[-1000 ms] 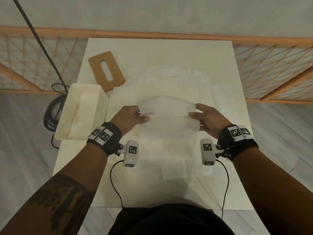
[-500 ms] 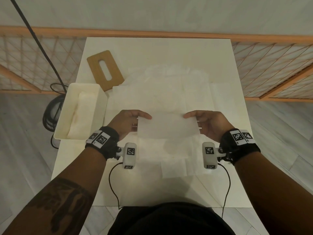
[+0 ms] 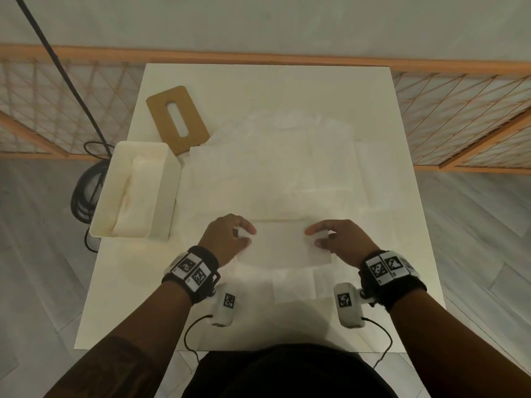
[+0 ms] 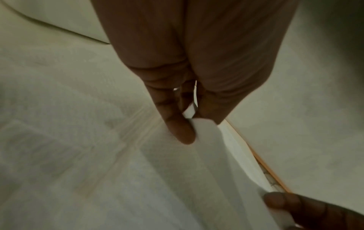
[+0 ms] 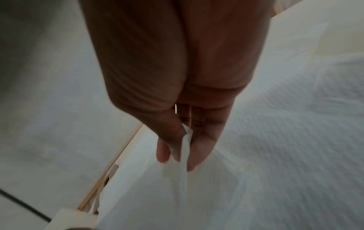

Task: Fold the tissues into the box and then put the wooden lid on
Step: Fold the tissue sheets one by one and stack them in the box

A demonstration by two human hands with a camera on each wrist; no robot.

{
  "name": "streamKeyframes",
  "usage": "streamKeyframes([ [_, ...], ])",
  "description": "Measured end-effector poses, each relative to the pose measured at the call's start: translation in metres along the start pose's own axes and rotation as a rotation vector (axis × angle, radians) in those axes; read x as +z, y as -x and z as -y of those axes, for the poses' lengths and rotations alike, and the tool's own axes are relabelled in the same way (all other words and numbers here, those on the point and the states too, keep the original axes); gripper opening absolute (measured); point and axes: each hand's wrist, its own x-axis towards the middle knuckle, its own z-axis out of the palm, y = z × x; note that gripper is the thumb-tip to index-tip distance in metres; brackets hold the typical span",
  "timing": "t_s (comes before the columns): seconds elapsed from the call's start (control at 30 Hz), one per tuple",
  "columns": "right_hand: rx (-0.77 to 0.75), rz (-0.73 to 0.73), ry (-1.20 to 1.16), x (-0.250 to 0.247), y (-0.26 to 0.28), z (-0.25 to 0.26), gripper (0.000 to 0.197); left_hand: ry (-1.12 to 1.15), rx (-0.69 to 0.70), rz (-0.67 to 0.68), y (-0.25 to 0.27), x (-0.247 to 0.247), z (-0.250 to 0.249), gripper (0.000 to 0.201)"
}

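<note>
A folded white tissue [image 3: 283, 243] hangs between my two hands just above the table, near its front. My left hand [image 3: 230, 238] pinches its left end between thumb and fingers [image 4: 177, 126]. My right hand [image 3: 334, 239] pinches the right end [image 5: 185, 144] the same way. More white tissues [image 3: 287, 173] lie spread flat over the middle of the table. The cream box [image 3: 161, 202] stands at the left edge with folded tissues inside it. The wooden lid [image 3: 178, 124] with a slot lies flat behind the box.
The white table [image 3: 258, 81] ends close on the left by the box and on the right. A wooden lattice rail [image 3: 459, 116] runs behind it. A black cable [image 3: 86, 179] coils on the floor to the left.
Both hands have drawn the tissue toward me and lowered it. It went from a loose raised sheet to a flatter folded rectangle.
</note>
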Motion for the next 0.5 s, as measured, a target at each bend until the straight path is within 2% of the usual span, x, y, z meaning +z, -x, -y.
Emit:
streamKeyframes([
  [0.07, -0.016, -0.036, 0.114, 0.003, -0.002, -0.002, 0.032, -0.021, 0.017, -0.037, 0.000, 0.002, 0.003, 0.024],
  [0.17, -0.053, -0.105, 0.152, 0.006, -0.005, -0.004, 0.031, -0.045, 0.052, -0.073, -0.002, 0.004, 0.004, 0.024],
  [0.37, -0.031, -0.125, 0.393, 0.011, -0.016, -0.009, 0.027, -0.234, 0.110, -0.025, -0.007, 0.011, 0.004, 0.026],
  [0.5, -0.071, -0.290, 0.381, 0.005, -0.025, 0.010, 0.008, -0.507, 0.304, -0.068, -0.006, 0.016, -0.008, 0.049],
])
